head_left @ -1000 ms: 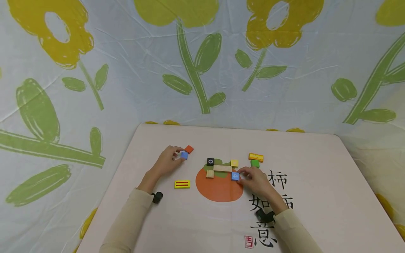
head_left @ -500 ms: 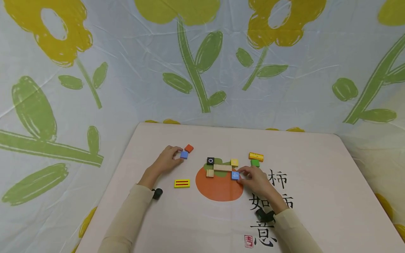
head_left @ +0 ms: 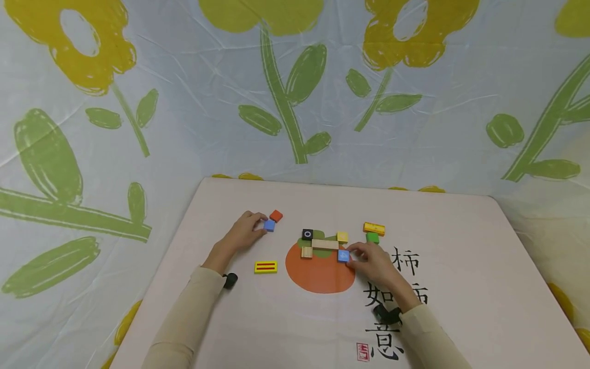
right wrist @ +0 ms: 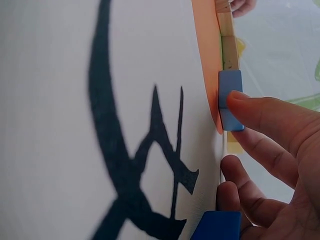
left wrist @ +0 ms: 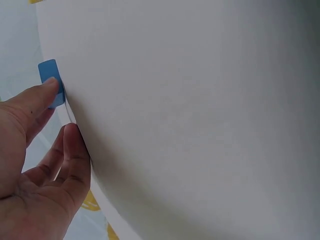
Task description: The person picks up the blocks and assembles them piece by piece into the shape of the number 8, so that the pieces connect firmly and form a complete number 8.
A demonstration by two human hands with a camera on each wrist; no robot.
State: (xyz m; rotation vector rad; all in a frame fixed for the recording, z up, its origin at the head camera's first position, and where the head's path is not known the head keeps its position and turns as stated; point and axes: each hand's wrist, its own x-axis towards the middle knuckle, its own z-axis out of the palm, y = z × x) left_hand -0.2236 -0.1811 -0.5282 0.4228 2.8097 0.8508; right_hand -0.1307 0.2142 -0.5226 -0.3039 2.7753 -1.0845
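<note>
In the head view my left hand (head_left: 243, 232) pinches a small blue block (head_left: 269, 225) beside a red block (head_left: 276, 216). The left wrist view shows the thumb on the face of that blue block (left wrist: 48, 70). My right hand (head_left: 374, 263) pinches a second blue block (head_left: 343, 256), with a pale mark on top, between thumb and index finger. It sits at the right end of a plain wooden bar (head_left: 324, 245). Round the bar stand a black block with a white ring (head_left: 307, 234), a striped wooden block (head_left: 306, 252) and a yellow block (head_left: 342, 237).
A yellow block with red stripes (head_left: 266, 267) lies left of the printed orange fruit (head_left: 320, 279). Behind the right hand are a green block (head_left: 372, 238) and an orange-yellow bar (head_left: 374, 228). A flowered cloth (head_left: 193, 102) hangs beyond the table. A blue piece (right wrist: 217, 227) shows low in the right wrist view.
</note>
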